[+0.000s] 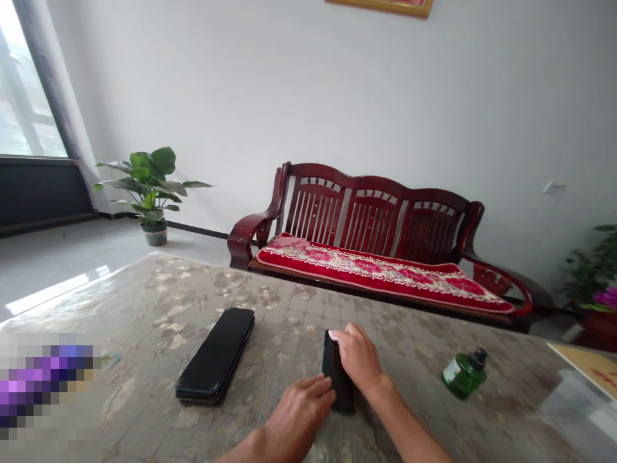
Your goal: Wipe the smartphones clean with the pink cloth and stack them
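Note:
A dark phone [343, 389] lies on the patterned tabletop [284, 334] between my hands. My left hand [303, 406] rests its closed fingertips on the phone's near left edge. At the far end, my right hand [357, 354] is curled, pressing a small pale pinkish thing [333, 335] against the phone's top; most of that thing is hidden under the fingers. To the left lies a stack of black phones [216, 355], apart from both hands. A green bottle with a black cap [463, 374] lies tilted to the right.
A blurred purple object [43, 379] is at the left edge of the table. On the right are a yellowish sheet [590, 370] and a translucent item [578, 405]. Beyond the table stand a red wooden bench [376, 222] and a potted plant [154, 233].

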`<state>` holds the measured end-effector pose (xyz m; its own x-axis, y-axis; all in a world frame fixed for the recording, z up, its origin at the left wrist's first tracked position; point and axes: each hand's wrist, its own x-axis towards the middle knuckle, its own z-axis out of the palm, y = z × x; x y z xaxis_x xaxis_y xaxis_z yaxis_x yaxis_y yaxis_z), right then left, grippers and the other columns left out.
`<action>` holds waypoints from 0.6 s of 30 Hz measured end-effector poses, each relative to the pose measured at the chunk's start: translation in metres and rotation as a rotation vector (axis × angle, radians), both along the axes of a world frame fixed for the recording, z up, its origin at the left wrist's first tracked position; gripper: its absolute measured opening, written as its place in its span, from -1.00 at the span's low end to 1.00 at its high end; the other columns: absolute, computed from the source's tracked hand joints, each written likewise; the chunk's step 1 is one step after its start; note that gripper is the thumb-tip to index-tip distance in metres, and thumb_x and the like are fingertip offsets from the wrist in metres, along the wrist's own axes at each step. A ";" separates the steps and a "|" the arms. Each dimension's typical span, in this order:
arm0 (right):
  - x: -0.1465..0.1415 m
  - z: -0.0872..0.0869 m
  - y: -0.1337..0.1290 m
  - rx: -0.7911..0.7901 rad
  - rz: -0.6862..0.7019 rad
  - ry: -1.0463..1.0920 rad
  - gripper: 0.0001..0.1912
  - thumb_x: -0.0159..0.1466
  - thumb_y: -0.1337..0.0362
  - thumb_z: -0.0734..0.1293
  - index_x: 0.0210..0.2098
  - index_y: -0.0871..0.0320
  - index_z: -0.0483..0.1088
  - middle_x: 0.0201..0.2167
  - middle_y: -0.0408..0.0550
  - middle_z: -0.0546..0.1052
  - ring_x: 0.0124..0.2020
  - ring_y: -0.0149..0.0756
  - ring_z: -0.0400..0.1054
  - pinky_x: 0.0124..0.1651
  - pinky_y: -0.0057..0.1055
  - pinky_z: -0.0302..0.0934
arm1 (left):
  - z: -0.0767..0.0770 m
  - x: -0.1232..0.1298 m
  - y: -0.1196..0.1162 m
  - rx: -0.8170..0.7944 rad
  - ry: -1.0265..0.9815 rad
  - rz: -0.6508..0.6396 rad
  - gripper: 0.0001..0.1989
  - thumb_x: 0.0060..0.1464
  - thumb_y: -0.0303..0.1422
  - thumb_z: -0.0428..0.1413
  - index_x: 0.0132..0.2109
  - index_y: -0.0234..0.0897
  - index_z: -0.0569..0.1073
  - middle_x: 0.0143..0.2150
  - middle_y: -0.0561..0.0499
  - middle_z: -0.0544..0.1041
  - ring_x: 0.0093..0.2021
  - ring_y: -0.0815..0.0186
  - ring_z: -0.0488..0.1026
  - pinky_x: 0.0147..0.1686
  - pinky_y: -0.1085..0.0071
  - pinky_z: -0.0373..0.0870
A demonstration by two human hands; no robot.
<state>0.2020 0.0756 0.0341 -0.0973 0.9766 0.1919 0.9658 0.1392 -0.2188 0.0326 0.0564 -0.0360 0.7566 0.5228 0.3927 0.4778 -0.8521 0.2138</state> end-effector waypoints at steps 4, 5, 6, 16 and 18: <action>0.003 0.002 0.004 0.001 -0.023 0.009 -0.72 0.36 0.16 0.28 0.03 0.09 0.37 0.04 0.01 0.42 -0.06 -0.23 0.38 -0.03 -0.19 0.34 | 0.003 -0.002 -0.001 -0.003 0.007 0.012 -0.82 0.21 -0.51 0.06 -0.07 -0.26 0.48 0.05 -0.09 0.54 0.09 0.17 0.47 0.08 0.35 0.41; 0.004 -0.001 -0.003 0.002 -0.016 0.014 -0.77 0.38 0.21 0.26 -0.01 0.09 0.40 -0.01 -0.01 0.45 -0.08 -0.26 0.39 -0.03 -0.25 0.33 | 0.003 -0.001 -0.001 -0.008 0.000 0.019 -0.82 0.22 -0.51 0.06 -0.08 -0.25 0.48 0.04 -0.08 0.55 0.08 0.17 0.48 0.07 0.34 0.42; 0.006 -0.005 -0.011 0.009 0.000 0.025 -0.80 0.39 0.27 0.24 -0.04 0.07 0.43 -0.08 -0.03 0.47 -0.10 -0.29 0.40 -0.03 -0.32 0.31 | 0.004 0.000 -0.001 -0.011 -0.007 0.024 -0.83 0.22 -0.51 0.06 -0.10 -0.25 0.48 0.03 -0.07 0.56 0.07 0.17 0.49 0.07 0.34 0.42; 0.012 -0.004 0.005 0.008 -0.021 0.051 -0.63 0.37 0.38 0.13 -0.13 0.01 0.55 -0.28 -0.04 0.51 -0.21 -0.32 0.39 -0.11 -0.50 0.21 | 0.008 0.000 -0.001 0.013 0.014 0.001 -0.81 0.20 -0.53 0.05 -0.07 -0.27 0.46 0.05 -0.09 0.54 0.08 0.16 0.48 0.06 0.33 0.42; 0.009 -0.001 0.014 0.006 -0.030 0.052 -0.63 0.37 0.37 0.12 -0.14 0.02 0.56 -0.30 -0.04 0.51 -0.24 -0.32 0.39 -0.13 -0.49 0.21 | 0.006 -0.001 0.000 0.015 0.000 0.000 -0.80 0.21 -0.53 0.04 -0.05 -0.27 0.46 0.06 -0.09 0.54 0.08 0.17 0.48 0.07 0.33 0.42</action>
<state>0.2113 0.0892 0.0333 -0.0581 0.9777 0.2017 0.9568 0.1122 -0.2683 0.0316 0.0561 -0.0303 0.7568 0.5169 0.4000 0.4777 -0.8552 0.2011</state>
